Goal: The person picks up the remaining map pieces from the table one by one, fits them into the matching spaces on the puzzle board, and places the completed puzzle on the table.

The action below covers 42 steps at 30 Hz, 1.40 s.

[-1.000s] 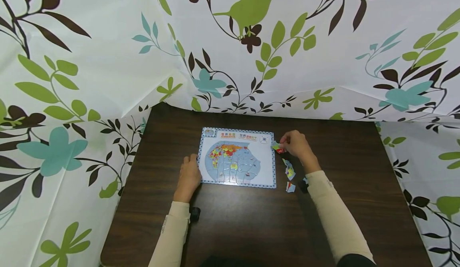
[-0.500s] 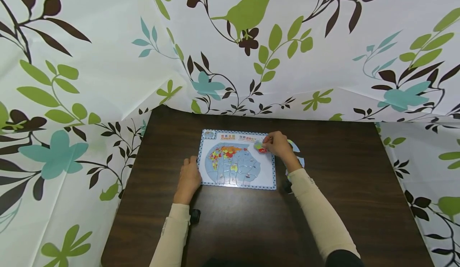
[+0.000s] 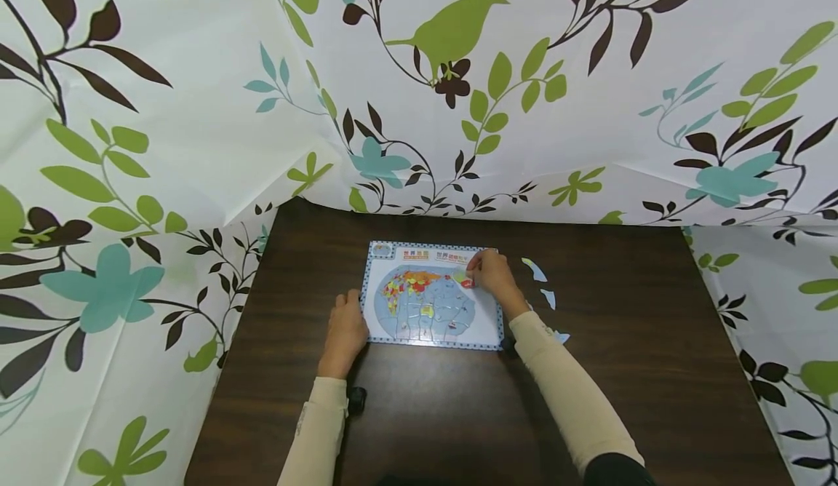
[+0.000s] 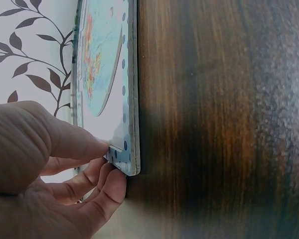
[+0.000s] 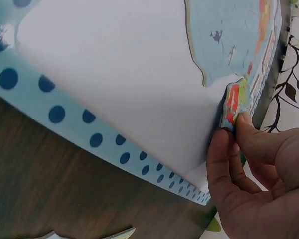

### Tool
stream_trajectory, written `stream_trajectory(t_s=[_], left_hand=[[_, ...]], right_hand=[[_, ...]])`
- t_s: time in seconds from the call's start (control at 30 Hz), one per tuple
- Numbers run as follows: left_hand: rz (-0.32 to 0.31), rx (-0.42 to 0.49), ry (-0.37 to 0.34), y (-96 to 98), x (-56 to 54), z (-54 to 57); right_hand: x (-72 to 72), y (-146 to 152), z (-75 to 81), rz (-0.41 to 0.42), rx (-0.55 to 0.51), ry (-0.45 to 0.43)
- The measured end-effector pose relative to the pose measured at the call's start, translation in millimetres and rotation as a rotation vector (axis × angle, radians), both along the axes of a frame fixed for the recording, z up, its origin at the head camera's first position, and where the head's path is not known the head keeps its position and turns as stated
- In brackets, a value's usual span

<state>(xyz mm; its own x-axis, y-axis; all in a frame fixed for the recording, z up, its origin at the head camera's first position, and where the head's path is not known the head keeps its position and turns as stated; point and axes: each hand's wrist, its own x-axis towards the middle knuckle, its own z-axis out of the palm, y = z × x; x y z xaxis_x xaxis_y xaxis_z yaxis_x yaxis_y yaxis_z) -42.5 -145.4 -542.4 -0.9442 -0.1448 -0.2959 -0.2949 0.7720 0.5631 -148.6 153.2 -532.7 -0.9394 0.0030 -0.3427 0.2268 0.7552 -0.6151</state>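
Note:
A world map jigsaw board (image 3: 487, 319) with a blue dotted border lies on the dark wooden table, its oval map partly filled with pieces. My right hand (image 3: 494, 276) pinches a red and green puzzle piece (image 5: 234, 102) between thumb and fingers, over the board's upper right. In the right wrist view this piece sits close beside the ragged right edge of the assembled map (image 5: 229, 45), slightly tilted. At the board's left edge, my left hand (image 3: 347, 332) grips the corner, thumb on the top face and fingers against the side (image 4: 79, 169).
Loose puzzle pieces lie right of the board, among them a curved blue one (image 3: 535, 270), a smaller one (image 3: 548, 299) and one (image 3: 561, 337) partly behind the right sleeve. A patterned cloth (image 3: 419, 108) hangs behind the table (image 3: 419, 413).
My right hand has carried the red and green piece leftward from beside the board to the map's right edge. My left hand stays at the board's left edge.

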Motion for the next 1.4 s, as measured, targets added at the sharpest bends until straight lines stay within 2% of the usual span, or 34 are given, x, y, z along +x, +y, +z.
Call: stream_trajectory(t_s=[0.43, 0.73, 1.0, 1.17, 1.4], left_hand=[[0.014, 0.006, -0.018, -0.5, -0.7, -1.4], [0.016, 0.001, -0.002, -0.5, 0.0, -1.8], [0.012, 0.005, -0.012, 0.1, -0.8, -0.4], [0.013, 0.006, -0.006, -0.4, -1.9, 0.7], [0.013, 0.003, -0.011, -0.3, -1.0, -1.4]], right_hand=[[6.9, -10.7, 3.6, -0.015, 0.044, -0.017], [8.9, -12.4, -0.1, -0.015, 0.035, 0.012], [8.7, -14.4, -1.8, -0.058, 0.077, 0.052], [10.2, -18.7, -0.6, -0.02, 0.118, 0.076], [13.1, -21.0, -2.9, 0.004, 0.115, 0.08]])
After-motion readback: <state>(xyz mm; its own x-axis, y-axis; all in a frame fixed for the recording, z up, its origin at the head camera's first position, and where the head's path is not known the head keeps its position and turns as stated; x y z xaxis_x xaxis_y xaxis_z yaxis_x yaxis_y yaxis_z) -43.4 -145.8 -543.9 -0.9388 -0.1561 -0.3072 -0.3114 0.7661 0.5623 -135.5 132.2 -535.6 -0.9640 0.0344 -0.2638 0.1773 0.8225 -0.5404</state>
